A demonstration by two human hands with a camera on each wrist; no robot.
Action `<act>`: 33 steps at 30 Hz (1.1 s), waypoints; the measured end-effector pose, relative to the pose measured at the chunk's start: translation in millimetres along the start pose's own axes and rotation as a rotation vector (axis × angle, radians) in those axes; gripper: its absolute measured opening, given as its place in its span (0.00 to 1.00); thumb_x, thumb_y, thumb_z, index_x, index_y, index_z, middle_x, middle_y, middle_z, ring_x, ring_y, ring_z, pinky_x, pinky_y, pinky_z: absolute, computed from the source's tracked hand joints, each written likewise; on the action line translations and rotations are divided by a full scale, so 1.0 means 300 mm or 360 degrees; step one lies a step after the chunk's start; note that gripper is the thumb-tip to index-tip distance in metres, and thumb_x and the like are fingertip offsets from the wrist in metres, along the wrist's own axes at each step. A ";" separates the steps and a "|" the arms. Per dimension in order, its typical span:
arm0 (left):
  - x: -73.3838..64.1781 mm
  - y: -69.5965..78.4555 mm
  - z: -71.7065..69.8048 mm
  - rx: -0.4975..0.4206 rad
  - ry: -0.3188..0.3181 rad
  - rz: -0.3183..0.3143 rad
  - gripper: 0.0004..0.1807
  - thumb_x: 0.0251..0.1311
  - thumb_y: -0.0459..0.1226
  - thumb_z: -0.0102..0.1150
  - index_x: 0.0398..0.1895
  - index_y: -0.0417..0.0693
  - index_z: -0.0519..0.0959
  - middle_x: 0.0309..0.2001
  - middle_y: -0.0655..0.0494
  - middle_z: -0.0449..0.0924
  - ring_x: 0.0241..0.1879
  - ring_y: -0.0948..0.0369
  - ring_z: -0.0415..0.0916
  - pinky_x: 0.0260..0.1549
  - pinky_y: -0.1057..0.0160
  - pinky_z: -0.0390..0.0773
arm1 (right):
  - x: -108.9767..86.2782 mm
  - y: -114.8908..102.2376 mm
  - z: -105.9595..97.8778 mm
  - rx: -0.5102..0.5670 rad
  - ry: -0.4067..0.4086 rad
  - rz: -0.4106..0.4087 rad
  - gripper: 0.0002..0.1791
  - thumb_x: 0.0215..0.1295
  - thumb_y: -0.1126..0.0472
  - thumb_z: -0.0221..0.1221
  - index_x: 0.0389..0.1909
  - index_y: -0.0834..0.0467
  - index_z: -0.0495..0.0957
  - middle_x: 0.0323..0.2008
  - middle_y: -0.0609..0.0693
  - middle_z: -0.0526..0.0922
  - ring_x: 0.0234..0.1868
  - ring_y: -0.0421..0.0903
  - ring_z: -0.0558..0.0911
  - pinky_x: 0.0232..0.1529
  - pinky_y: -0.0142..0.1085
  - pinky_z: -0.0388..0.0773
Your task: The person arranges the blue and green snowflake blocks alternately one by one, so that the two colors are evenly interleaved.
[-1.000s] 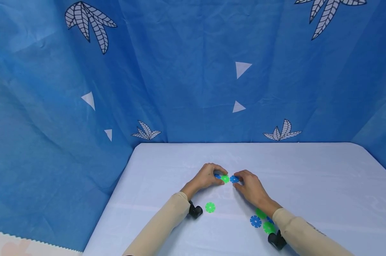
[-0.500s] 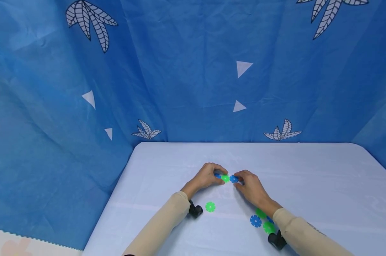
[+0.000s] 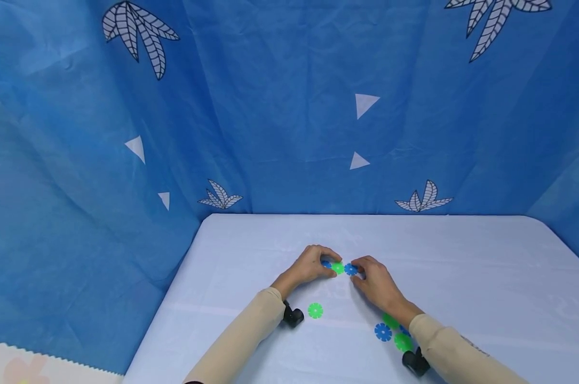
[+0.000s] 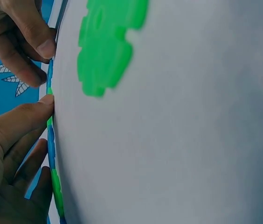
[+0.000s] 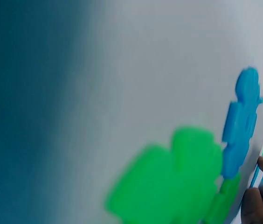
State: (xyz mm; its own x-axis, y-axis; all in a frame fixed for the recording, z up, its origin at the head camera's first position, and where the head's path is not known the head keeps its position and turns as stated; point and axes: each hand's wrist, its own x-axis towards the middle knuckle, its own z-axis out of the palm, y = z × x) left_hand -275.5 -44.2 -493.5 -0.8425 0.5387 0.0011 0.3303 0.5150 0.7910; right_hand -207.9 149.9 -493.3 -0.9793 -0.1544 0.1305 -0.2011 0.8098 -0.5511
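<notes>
My left hand (image 3: 313, 264) pinches a green notched plastic disc (image 3: 337, 268) between thumb and forefinger. Opposite it, my right hand (image 3: 375, 280) pinches a blue notched disc (image 3: 350, 269) by its right side. The two discs meet edge to edge, low over the table. In the left wrist view a row runs on under the left hand: a blue disc (image 4: 51, 147), then another green disc (image 4: 57, 193). The left hand hides most of that row from the head view.
A loose green disc (image 3: 315, 310) lies on the white table (image 3: 251, 240) in front of the left hand. By the right forearm lie several more discs, among them a blue one (image 3: 383, 332) and a green one (image 3: 403, 342). A blue patterned curtain (image 3: 299, 106) hangs behind.
The blue disc in the right hand has edged slightly left against the green one. Both hands otherwise keep their place and grip.
</notes>
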 end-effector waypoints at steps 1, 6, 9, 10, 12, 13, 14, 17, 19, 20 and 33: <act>0.001 -0.002 0.000 0.0004 -0.0002 0.0001 0.18 0.50 0.32 0.75 0.46 0.51 0.87 0.47 0.63 0.84 0.56 0.62 0.75 0.58 0.61 0.72 | -0.005 -0.002 0.000 -0.0031 0.0007 -0.0020 0.25 0.58 0.66 0.69 0.57 0.66 0.76 0.53 0.58 0.77 0.51 0.53 0.80 0.53 0.48 0.78; 0.003 -0.012 -0.006 0.0043 -0.0003 0.0023 0.18 0.50 0.34 0.75 0.47 0.52 0.86 0.48 0.63 0.84 0.56 0.62 0.74 0.58 0.61 0.71 | -0.038 -0.046 -0.001 -0.0132 0.0022 -0.0205 0.26 0.57 0.64 0.70 0.57 0.64 0.76 0.56 0.57 0.76 0.57 0.54 0.77 0.56 0.49 0.76; 0.002 -0.015 -0.012 0.0055 -0.0006 0.0046 0.18 0.51 0.32 0.74 0.47 0.51 0.86 0.49 0.62 0.84 0.57 0.61 0.74 0.58 0.61 0.71 | -0.061 -0.095 0.001 -0.0064 -0.0089 -0.0306 0.23 0.56 0.65 0.70 0.53 0.62 0.79 0.52 0.53 0.79 0.53 0.49 0.79 0.53 0.45 0.78; 0.002 -0.016 -0.014 0.0059 -0.0007 0.0052 0.18 0.51 0.32 0.74 0.48 0.51 0.86 0.49 0.62 0.83 0.57 0.61 0.74 0.58 0.61 0.71 | -0.069 -0.111 0.004 -0.0039 -0.0146 -0.0330 0.22 0.56 0.65 0.70 0.52 0.62 0.80 0.51 0.51 0.79 0.53 0.48 0.79 0.52 0.45 0.78; 0.000 -0.019 -0.015 0.0054 -0.0008 0.0059 0.19 0.51 0.32 0.74 0.48 0.51 0.86 0.50 0.61 0.83 0.57 0.61 0.74 0.58 0.61 0.71 | -0.084 -0.139 0.009 0.0035 -0.0252 -0.0378 0.21 0.56 0.65 0.70 0.51 0.61 0.80 0.50 0.50 0.80 0.52 0.48 0.79 0.53 0.45 0.77; 0.000 -0.020 -0.015 0.0054 -0.0005 0.0063 0.18 0.51 0.32 0.74 0.48 0.51 0.86 0.50 0.61 0.83 0.57 0.61 0.74 0.58 0.61 0.71 | -0.091 -0.150 0.014 0.0061 -0.0301 -0.0403 0.20 0.56 0.65 0.70 0.51 0.62 0.80 0.51 0.50 0.80 0.53 0.48 0.79 0.54 0.46 0.76; -0.001 -0.022 -0.013 0.0053 -0.0004 0.0063 0.18 0.51 0.32 0.74 0.48 0.51 0.86 0.50 0.61 0.83 0.57 0.61 0.74 0.58 0.61 0.71 | -0.098 -0.160 0.019 0.0085 -0.0345 -0.0426 0.20 0.56 0.64 0.69 0.51 0.61 0.80 0.51 0.49 0.80 0.54 0.49 0.79 0.55 0.47 0.76; -0.003 -0.023 -0.009 0.0045 0.0001 0.0055 0.18 0.51 0.33 0.74 0.47 0.52 0.86 0.51 0.62 0.83 0.57 0.61 0.74 0.58 0.60 0.71 | -0.114 -0.179 0.034 0.0123 -0.0439 -0.0492 0.21 0.57 0.63 0.69 0.52 0.61 0.80 0.52 0.49 0.80 0.58 0.50 0.77 0.58 0.49 0.73; -0.005 -0.023 -0.006 0.0039 0.0004 0.0044 0.17 0.51 0.34 0.75 0.46 0.52 0.87 0.51 0.62 0.82 0.58 0.61 0.73 0.59 0.60 0.71 | -0.122 -0.184 0.045 0.0120 -0.0475 -0.0521 0.21 0.58 0.62 0.69 0.53 0.61 0.80 0.52 0.49 0.80 0.59 0.51 0.76 0.59 0.49 0.72; -0.005 -0.023 -0.004 0.0035 0.0005 0.0039 0.17 0.50 0.34 0.75 0.46 0.53 0.87 0.51 0.62 0.82 0.58 0.61 0.73 0.59 0.60 0.71 | -0.126 -0.186 0.049 0.0109 -0.0485 -0.0527 0.22 0.58 0.61 0.69 0.53 0.61 0.80 0.53 0.49 0.80 0.59 0.51 0.75 0.59 0.49 0.72; 0.003 -0.018 0.000 0.0040 -0.0005 0.0060 0.17 0.50 0.33 0.75 0.45 0.52 0.87 0.50 0.61 0.83 0.57 0.60 0.74 0.57 0.61 0.72 | -0.135 -0.202 0.076 -0.0015 -0.0422 -0.0598 0.18 0.59 0.60 0.69 0.50 0.58 0.82 0.50 0.46 0.81 0.55 0.46 0.77 0.54 0.44 0.76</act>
State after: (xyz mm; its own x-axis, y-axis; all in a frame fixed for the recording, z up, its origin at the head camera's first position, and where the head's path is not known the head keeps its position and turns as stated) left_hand -278.1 -46.5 -497.8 -0.8278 0.5603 0.0286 0.3724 0.5108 0.7749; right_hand -156.6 94.4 -484.0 -0.8101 -0.5771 0.1040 -0.5446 0.6747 -0.4982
